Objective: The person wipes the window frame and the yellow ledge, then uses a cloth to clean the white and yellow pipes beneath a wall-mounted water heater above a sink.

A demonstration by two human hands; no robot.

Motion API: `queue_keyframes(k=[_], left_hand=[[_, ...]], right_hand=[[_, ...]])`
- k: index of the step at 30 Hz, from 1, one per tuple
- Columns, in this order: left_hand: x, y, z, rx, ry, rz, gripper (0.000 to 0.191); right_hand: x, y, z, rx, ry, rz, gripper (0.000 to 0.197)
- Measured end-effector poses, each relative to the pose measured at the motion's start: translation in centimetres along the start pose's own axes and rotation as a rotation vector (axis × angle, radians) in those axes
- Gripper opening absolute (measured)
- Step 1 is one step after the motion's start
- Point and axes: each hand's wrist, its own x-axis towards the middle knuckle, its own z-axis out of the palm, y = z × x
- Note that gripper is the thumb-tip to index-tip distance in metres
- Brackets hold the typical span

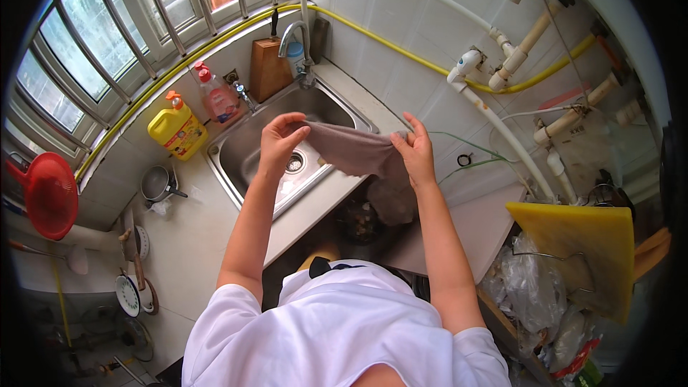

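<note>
A grey-brown cloth [349, 148] is stretched between my two hands, above the front edge of the steel sink [295, 196]. My left hand [284, 140] pinches its left end between thumb and fingers. At the other end, my right hand [415, 149] grips a bunched corner, its index finger raised. Part of the cloth hangs down beside my right wrist, over the dark gap in front of the counter. A chrome faucet [296, 37] arches over the back of the basin, and the drain strainer [294, 163] shows beside my left wrist.
Behind the sink stand a wooden knife block [269, 70], a pink dish soap bottle [219, 98] and a yellow pump jug [180, 128]. A small pan [156, 183] lies on the left counter. At the right are a yellow cutting board [578, 258], plastic bags [532, 290] and wall pipes [484, 107].
</note>
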Motion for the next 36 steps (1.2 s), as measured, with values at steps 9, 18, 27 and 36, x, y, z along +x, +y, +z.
queue_keyframes(k=[9,18,27,36], left_hand=[[2.8,0.5,0.7,0.567,-0.319,0.097,0.097],[8.5,4.2,-0.6,0.970,-0.764,-0.131,0.047],[11.9,3.2,-2.4,1.087,-0.504,0.503,0.021],[12.3,-0.4,2.5,0.422,-0.332,-0.117,0.034]], right_hand=[[2.1,-0.6,0.6,-0.074,0.031,-0.082,0.021],[5.5,-1.6,0.3,-0.236,0.001,-0.059,0.022],[9.5,-2.8,1.8,-1.065,0.048,-0.400,0.020],[14.9,0.5,4.9,-0.038,-0.129,0.362,0.021]])
